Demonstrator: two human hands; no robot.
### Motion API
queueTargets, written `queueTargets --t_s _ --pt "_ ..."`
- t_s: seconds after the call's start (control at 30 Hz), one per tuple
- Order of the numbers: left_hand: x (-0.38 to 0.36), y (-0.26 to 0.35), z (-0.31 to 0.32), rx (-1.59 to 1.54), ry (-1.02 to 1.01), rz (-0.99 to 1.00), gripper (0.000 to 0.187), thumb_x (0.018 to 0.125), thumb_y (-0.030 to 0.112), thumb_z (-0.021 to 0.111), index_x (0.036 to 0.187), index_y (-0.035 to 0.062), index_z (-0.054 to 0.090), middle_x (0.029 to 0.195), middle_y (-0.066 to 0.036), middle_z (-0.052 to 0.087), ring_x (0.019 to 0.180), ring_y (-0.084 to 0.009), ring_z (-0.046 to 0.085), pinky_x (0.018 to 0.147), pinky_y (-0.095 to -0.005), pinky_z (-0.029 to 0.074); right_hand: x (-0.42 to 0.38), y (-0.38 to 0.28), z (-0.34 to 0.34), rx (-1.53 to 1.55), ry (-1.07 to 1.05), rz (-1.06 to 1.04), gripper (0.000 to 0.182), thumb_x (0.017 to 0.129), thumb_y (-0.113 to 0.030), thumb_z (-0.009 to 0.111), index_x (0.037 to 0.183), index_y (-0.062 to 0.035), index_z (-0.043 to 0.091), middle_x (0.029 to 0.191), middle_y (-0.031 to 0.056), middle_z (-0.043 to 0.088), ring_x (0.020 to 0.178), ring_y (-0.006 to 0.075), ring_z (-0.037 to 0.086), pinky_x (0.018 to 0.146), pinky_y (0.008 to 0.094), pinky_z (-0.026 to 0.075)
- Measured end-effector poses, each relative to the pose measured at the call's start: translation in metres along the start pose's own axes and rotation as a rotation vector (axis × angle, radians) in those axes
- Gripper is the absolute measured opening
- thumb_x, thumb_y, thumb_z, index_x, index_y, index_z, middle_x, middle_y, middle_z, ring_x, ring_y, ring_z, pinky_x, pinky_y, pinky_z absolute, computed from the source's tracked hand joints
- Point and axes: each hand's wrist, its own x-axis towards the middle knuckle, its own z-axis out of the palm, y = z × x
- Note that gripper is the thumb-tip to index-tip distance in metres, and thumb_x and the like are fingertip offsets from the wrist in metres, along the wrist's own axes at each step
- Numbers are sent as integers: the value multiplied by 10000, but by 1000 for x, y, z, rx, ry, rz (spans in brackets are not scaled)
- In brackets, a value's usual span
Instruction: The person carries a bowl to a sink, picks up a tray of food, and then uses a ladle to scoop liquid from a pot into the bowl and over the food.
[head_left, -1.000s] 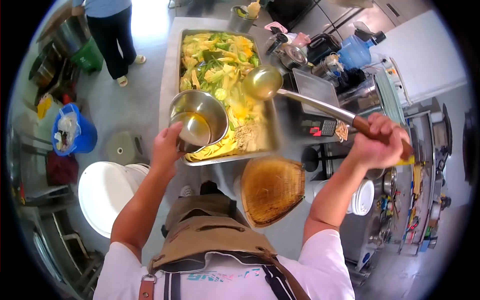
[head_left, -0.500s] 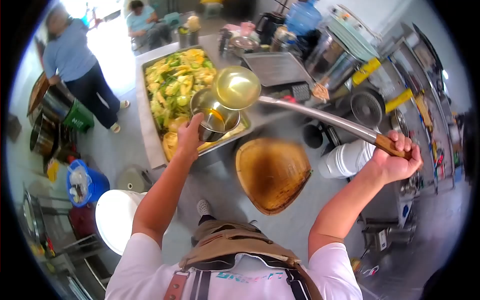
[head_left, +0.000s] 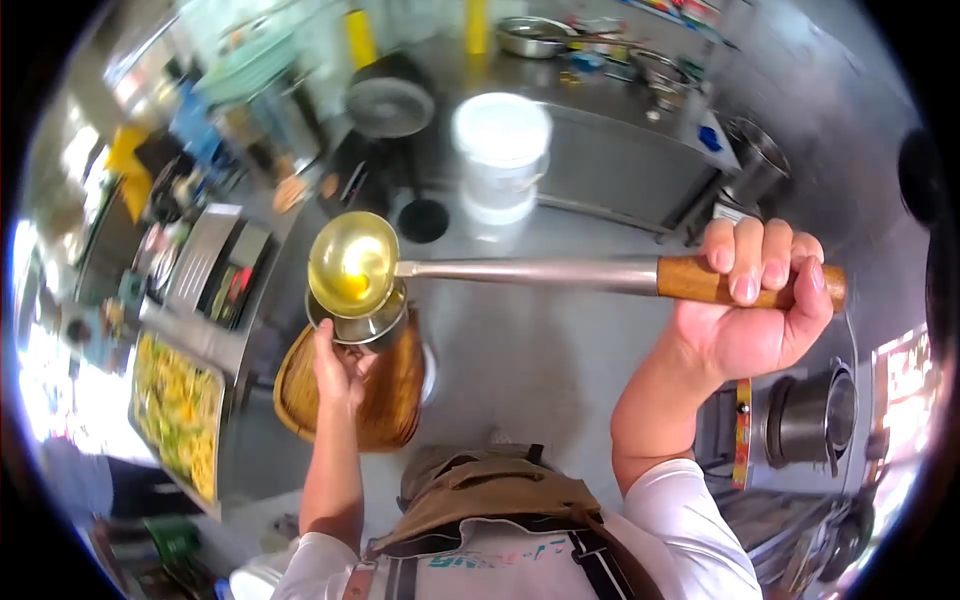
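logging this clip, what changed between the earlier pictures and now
Ladle and metal pot moved right, away from the food tray, which now shows at the view's far left. Nothing was let go: left hand still holds the pot, right hand the ladle.

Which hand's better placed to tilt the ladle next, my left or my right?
Right, I'd judge: your right hand grips the ladle by its wooden handle. Your left hand is busy holding the steel pot, partly under the ladle's bowl.

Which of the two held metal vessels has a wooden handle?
The ladle in the right hand: it alone ends in a wooden handle. The metal pot in the left hand shows none.
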Motion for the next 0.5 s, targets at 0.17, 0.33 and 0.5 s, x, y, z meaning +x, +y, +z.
queueTargets --t_s 0.17,0.33,0.5 --pt "49 -70 163 91 -217 -135 481 812 504 578 1021 71 553 900 -51 604 693 -146 571 645 -323 504 42 -79 -93 -228 53 -170 202 897 -186 417 927 -49 561 700 30 513 541 134 473 581 320 388" --pt "106 -154 321 138 -437 -268 454 790 484 612 982 77 551 853 -36 575 709 -143 542 684 -363 489 84 -131 -198 -500 137 -303 194 886 -177 413 892 -44 554 692 22 495 532 116 453 582 305 379" --pt "138 -229 503 233 -493 -369 443 751 509 622 958 128 529 834 3 522 713 -130 497 742 -411 426 154 -170 -295 -641 305 -407 149 867 -157 469 784 -43 516 628 26 447 505 116 414 572 304 369"
